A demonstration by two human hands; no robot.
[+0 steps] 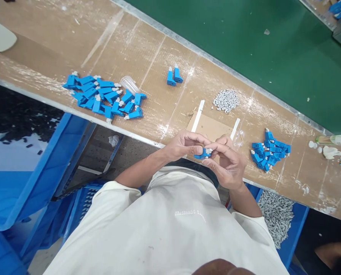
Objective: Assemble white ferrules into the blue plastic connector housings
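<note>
You hold a small blue plastic connector with a white tip [204, 153] just above the near edge of the worn brown cardboard-covered bench [147, 57], your left hand [184, 145] pinching one end and your right hand [227, 162] pinching the other. A small heap of like blue connectors [269, 151] lies near your right hand, a pile of tiny grey pieces [226, 101] lies beyond, and a larger heap of blue connectors [104, 97] sits well apart to your left

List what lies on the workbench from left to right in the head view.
Big heap of blue parts → pair of blue parts → pile of small grey pieces → smaller heap of blue parts → clear bottle lying on its side.
</note>
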